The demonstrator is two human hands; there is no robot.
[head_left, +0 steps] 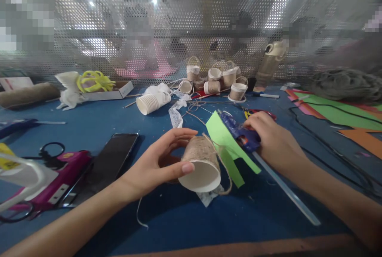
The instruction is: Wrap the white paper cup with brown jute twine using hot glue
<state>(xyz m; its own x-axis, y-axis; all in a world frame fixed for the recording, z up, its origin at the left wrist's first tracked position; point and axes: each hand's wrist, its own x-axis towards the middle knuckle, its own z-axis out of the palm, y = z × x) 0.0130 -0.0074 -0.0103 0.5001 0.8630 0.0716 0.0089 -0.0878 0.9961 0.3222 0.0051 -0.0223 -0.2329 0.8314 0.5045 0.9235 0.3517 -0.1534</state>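
Observation:
My left hand (162, 157) grips a paper cup (200, 151) wrapped in brown twine, thumb at the rim and fingers around the side. The cup lies tilted on its side, with its white open mouth toward me. A loose length of twine (228, 171) curls off its right side, and a scrap of white lace (208, 197) lies under the rim. To the right, my right hand (268, 137) is closed on a blue glue gun (238, 129). A long clear glue stick (288, 189) sticks out of its back end. Cut green paper (222, 139) lies beneath the gun.
Several twine-wrapped cups (229, 77) stand at the back by a perforated metal screen (179, 22). Stacked paper cups (147, 104) lie mid-table. A phone (112, 159) and a magenta power strip (64, 173) sit left. Black cables (331, 129) and coloured paper (337, 111) lie right.

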